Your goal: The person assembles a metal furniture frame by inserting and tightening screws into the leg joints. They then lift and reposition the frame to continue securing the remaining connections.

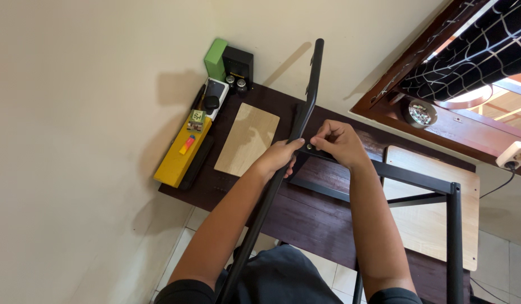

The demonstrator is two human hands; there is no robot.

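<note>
The left hand (280, 157) was closed around a long black metal tube (305, 107) that stood tilted over the dark desk (305, 219). The right hand (339, 143) pinched a small fastener (310, 147) at the joint between tube and black frame (429, 186) — seemingly not yet tightened. The frame looked partly assembled; a light wooden panel (248, 139) lay loose nearby, unattached.

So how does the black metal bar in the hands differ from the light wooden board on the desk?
The black metal bar is long, thin and dark, gripped by the left hand; the light wooden board is flat, wide, pale and untouched. The bar stands tilted up; the board lies flat. The right hand pinches at the bar's joint.
</note>
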